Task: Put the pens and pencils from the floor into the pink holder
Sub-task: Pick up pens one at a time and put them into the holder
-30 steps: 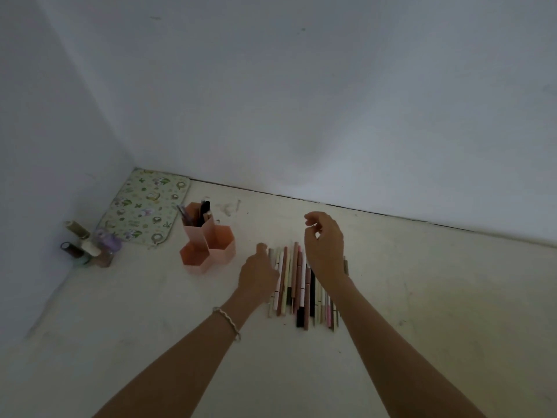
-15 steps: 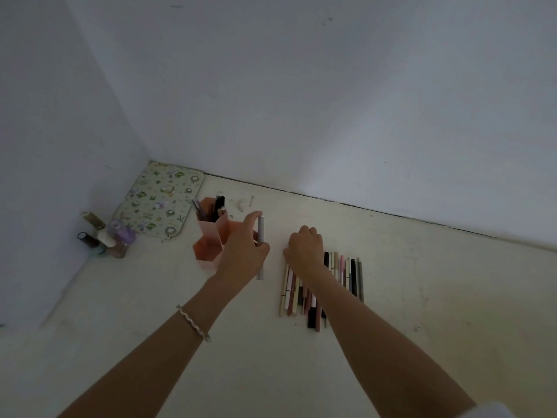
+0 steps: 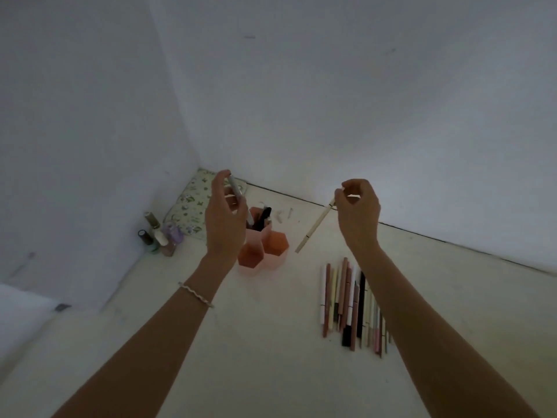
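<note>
My left hand [image 3: 224, 218] sits just left of centre in the frame, fingers closed around a grey pen [image 3: 239, 202]. I carry it nearly upright, lower end pointing at the tall back cell of the pink holder [image 3: 262, 248], because a steep angle lets it slide in beside the dark pens [image 3: 263, 218] already standing there. My right hand [image 3: 357, 211], right of centre, pinches the top of a cream pencil [image 3: 315, 227] between thumb and fingertips. The pencil hangs slanting down toward the holder, its tip just beside the right front cell but apart from it, held ready as the next one in.

The holder stands on the floor [image 3: 271, 342] in mid-frame, and its two low front cells look empty. The remaining pens and pencils [image 3: 351, 303] lie in a neat row at lower right, close to my right forearm, which covers the far side of the row, so I cannot count them. My left palm hides the grey pen's lower end; whether it has reached the rim I cannot tell. The small bottles [image 3: 159, 236] and patterned mat [image 3: 193, 206] at the left corner are dim, their details possibly misleading.
</note>
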The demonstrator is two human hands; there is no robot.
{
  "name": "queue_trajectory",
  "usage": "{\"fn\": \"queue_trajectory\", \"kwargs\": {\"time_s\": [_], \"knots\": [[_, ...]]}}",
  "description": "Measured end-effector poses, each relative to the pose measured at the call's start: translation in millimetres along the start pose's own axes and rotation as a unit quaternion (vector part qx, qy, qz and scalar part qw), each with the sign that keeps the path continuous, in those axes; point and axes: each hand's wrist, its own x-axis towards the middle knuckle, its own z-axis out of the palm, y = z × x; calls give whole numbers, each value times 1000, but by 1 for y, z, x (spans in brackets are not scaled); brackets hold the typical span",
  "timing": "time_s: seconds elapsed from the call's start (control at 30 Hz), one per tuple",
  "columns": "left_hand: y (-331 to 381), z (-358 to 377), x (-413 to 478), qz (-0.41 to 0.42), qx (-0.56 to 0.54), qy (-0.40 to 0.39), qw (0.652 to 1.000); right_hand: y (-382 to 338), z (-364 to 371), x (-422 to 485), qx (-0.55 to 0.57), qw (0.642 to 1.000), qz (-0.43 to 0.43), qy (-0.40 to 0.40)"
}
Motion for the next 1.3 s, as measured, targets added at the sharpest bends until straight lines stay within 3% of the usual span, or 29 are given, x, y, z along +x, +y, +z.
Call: {"fn": "queue_trajectory", "kwargs": {"time_s": [0.07,0.17,0.37,0.63,0.77,0.87,1.03,1.23,1.3], "knots": [[-12,2,-5,47,70,-26,996,-16,1,-2,17,1000,-21,-2],[-22,-1,-11,94,162,-4,982,-38,5,-7,49,998,-49,-1],[-17,-27,-2,61,93,22,994,-59,35,-25,109,982,-155,3],[1,-25,-6,36,26,-3,999,-6,75,-59,-107,957,-215,-159],[15,1,-37,43,34,-51,997,8,58,-57,-198,919,-307,-147],[17,32,-81,77,85,-148,982,19,26,-46,-165,955,-220,-113],[-1,88,-146,62,248,-314,914,43,-28,-32,-148,979,-109,-87],[-6,120,-161,-96,271,-331,899,71,-59,-35,-151,984,-43,-84],[-7,124,-160,-108,291,-317,896,77,-60,-38,-143,986,-29,-76]]}}
